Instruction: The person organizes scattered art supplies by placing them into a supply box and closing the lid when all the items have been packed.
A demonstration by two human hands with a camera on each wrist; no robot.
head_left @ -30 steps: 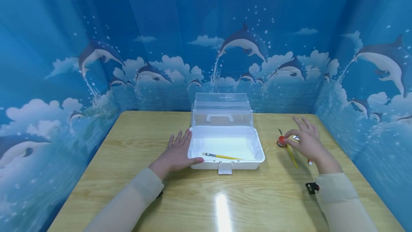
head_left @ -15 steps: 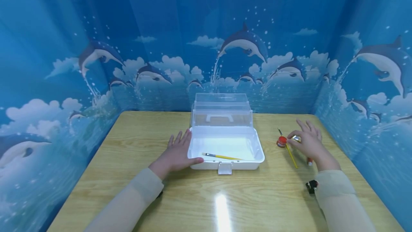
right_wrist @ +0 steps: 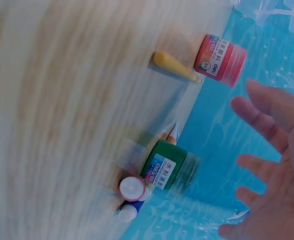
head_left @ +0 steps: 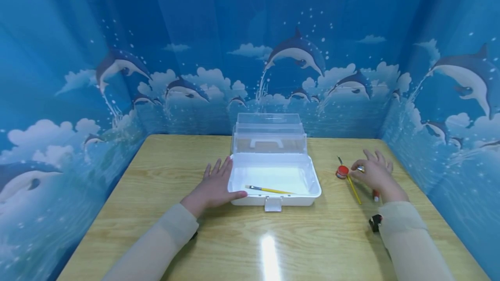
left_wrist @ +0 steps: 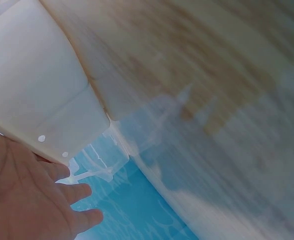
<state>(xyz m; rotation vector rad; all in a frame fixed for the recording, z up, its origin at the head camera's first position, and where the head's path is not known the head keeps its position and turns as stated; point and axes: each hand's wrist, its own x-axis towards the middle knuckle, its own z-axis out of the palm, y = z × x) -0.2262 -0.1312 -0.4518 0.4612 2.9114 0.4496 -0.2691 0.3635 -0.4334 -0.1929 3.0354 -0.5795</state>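
Note:
An open white plastic box (head_left: 273,200) with a transparent raised lid (head_left: 269,127) stands mid-table. A paintbrush with a yellow handle (head_left: 273,191) lies inside it. My left hand (head_left: 212,189) rests against the box's left side, fingers spread and thumb at its front rim. My right hand (head_left: 375,177) hovers at the right with nothing in it, thumb and index finger curved towards each other. Just left of those fingertips stands a red paint jar (head_left: 342,171). A green paint jar (right_wrist: 166,167) stands below the hand in the right wrist view; the hand hides it in the head view.
A second yellow paintbrush (head_left: 354,190) lies by the red jar. Near the green jar are a white-capped tube (right_wrist: 132,188) and a blue tube (right_wrist: 129,210), plus what looks like another brush tip (right_wrist: 173,134). A dolphin-print curtain (head_left: 250,55) surrounds the wooden table (head_left: 218,246).
My right hand has drawn away from the red jar, a little to the right and towards me. The red jar stays standing. My left hand and the box have not moved.

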